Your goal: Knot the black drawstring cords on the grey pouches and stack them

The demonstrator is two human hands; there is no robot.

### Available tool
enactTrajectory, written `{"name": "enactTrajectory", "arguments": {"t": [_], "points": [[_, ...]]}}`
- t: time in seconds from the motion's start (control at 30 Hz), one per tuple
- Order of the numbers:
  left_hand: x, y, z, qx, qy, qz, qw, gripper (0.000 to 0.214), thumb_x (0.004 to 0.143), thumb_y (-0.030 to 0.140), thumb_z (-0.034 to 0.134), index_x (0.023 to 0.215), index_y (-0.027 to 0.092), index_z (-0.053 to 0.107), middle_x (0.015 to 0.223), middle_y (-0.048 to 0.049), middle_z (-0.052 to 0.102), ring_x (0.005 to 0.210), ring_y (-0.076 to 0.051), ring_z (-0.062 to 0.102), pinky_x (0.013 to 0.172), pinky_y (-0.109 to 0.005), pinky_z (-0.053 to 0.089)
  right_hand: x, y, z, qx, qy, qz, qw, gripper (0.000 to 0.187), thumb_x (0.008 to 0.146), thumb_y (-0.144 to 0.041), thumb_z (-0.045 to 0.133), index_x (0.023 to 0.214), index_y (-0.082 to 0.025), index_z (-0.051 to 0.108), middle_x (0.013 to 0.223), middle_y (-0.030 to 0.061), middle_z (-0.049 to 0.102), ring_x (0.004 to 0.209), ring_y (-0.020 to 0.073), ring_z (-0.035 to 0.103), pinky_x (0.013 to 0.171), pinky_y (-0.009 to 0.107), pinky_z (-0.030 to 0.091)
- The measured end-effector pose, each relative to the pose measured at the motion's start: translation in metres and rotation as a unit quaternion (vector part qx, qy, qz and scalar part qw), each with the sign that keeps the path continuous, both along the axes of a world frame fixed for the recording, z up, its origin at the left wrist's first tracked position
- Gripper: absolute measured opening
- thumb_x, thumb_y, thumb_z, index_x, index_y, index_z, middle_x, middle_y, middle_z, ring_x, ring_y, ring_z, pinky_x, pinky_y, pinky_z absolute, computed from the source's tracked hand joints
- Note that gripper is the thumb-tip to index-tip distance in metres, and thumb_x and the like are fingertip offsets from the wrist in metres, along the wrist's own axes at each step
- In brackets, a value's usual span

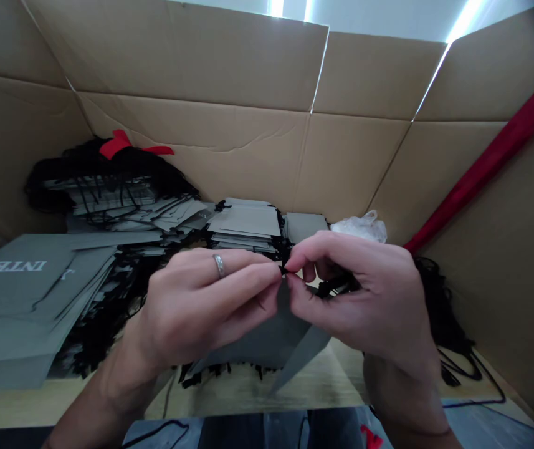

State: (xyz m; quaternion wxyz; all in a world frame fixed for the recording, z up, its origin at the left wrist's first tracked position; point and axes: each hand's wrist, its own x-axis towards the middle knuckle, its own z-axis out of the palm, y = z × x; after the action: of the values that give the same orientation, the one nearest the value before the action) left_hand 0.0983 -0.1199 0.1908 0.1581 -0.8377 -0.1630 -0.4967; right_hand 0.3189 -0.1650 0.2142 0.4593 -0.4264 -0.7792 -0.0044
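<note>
My left hand (205,299), with a ring on one finger, pinches a small piece of black cord at its fingertips. Opposite it, my right hand (364,293) grips the same bit of cord between thumb and index finger. More black cord (334,285) shows under the curled fingers of my right hand. Beneath both hands is a grey paper or card sheet (257,340), perhaps a flat bag; a second grey flap (301,355) slants below my right hand. My fingers hide the exact shape of the cord, and whether it is knotted I cannot tell.
Flat grey printed bags (9,274) with black cords lie piled at left. Behind are a heap of black cords (75,159) with red ribbon (117,144), grey stacks (243,218) and clear plastic (362,227). Black cords (439,305) lie right. Cardboard walls (248,137) enclose the table (336,386).
</note>
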Motion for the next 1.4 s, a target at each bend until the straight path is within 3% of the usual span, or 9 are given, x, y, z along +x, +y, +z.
{"name": "enactTrajectory", "arguments": {"t": [0.13,0.37,0.57,0.77,0.9,1.0,1.17,1.3,1.4], "points": [[-0.001,0.005,0.005,-0.058,-0.016,-0.042,0.997,0.025,0.088,0.016,0.085,0.104,0.029,0.070,0.088,0.0072,0.083,0.069,-0.010,0.077,0.063,-0.021,0.060,0.000,0.004,0.001,-0.034,0.048,0.043,0.997,0.018,0.079,-0.008,0.076,0.087,-0.024,0.073,0.074,-0.0072,0.068,0.064,0.0080,0.060,0.055,0.021,0.048],[0.004,0.017,0.007,-0.174,-0.063,-0.143,0.972,0.018,0.083,0.018,0.087,0.090,0.028,0.075,0.080,0.0070,0.081,0.061,-0.010,0.073,0.058,-0.023,0.058,0.000,0.012,-0.001,-0.108,0.131,0.111,0.979,0.017,0.075,-0.006,0.073,0.083,-0.021,0.074,0.070,-0.0062,0.067,0.058,0.0074,0.059,0.049,0.018,0.046],[0.002,0.010,0.002,-0.001,0.011,-0.011,1.000,0.020,0.095,0.015,0.080,0.107,0.026,0.070,0.089,0.0054,0.082,0.076,-0.012,0.079,0.068,-0.023,0.061,-0.002,0.013,-0.002,-0.093,0.108,0.044,0.989,0.014,0.080,-0.011,0.075,0.084,-0.024,0.074,0.070,-0.0062,0.066,0.060,0.0097,0.062,0.055,0.021,0.051],[-0.002,0.001,-0.010,0.004,0.026,0.031,0.999,0.015,0.098,0.017,0.078,0.104,0.028,0.068,0.088,0.0020,0.079,0.081,-0.018,0.079,0.072,-0.028,0.061,-0.007,0.007,-0.001,-0.067,0.082,0.003,0.994,0.013,0.081,-0.013,0.076,0.086,-0.025,0.073,0.073,-0.0065,0.069,0.062,0.0103,0.065,0.056,0.024,0.053],[-0.001,0.002,-0.007,0.003,0.015,0.038,0.999,0.016,0.097,0.019,0.079,0.105,0.027,0.068,0.083,0.0029,0.078,0.073,-0.016,0.077,0.067,-0.028,0.057,-0.006,0.002,-0.001,-0.031,0.025,-0.014,0.999,0.011,0.085,-0.016,0.075,0.088,-0.027,0.073,0.074,-0.0051,0.071,0.063,0.0125,0.066,0.057,0.027,0.054],[-0.001,0.004,0.000,-0.021,0.009,0.021,1.000,0.019,0.094,0.019,0.079,0.106,0.031,0.068,0.084,0.0064,0.080,0.067,-0.013,0.075,0.061,-0.026,0.055,-0.004,0.002,-0.002,0.020,-0.028,-0.021,0.999,0.011,0.090,-0.016,0.073,0.092,-0.026,0.072,0.079,-0.0031,0.074,0.068,0.0140,0.069,0.063,0.029,0.057],[0.003,0.011,0.007,-0.105,-0.025,-0.053,0.993,0.022,0.083,0.012,0.078,0.096,0.029,0.070,0.080,0.0103,0.080,0.064,-0.009,0.075,0.067,-0.020,0.060,-0.005,0.006,-0.005,0.075,-0.052,0.023,0.996,0.017,0.095,-0.008,0.066,0.094,-0.025,0.067,0.091,-0.0031,0.077,0.080,0.0121,0.072,0.074,0.027,0.060],[0.008,0.016,0.009,-0.131,-0.077,-0.129,0.980,0.025,0.070,0.005,0.079,0.085,0.024,0.071,0.069,0.0105,0.074,0.054,-0.005,0.067,0.059,-0.014,0.058,-0.009,0.009,-0.008,0.132,-0.012,0.039,0.990,0.019,0.089,-0.004,0.068,0.091,-0.023,0.068,0.087,-0.0055,0.076,0.076,0.0097,0.069,0.075,0.023,0.061],[0.010,0.015,0.009,-0.142,-0.083,-0.140,0.976,0.025,0.068,0.005,0.078,0.084,0.022,0.070,0.068,0.0103,0.072,0.054,-0.004,0.066,0.057,-0.013,0.057,-0.009,0.009,-0.009,0.106,0.004,0.048,0.993,0.020,0.081,-0.003,0.072,0.088,-0.021,0.069,0.082,-0.0074,0.074,0.071,0.0067,0.066,0.071,0.019,0.059]]}}
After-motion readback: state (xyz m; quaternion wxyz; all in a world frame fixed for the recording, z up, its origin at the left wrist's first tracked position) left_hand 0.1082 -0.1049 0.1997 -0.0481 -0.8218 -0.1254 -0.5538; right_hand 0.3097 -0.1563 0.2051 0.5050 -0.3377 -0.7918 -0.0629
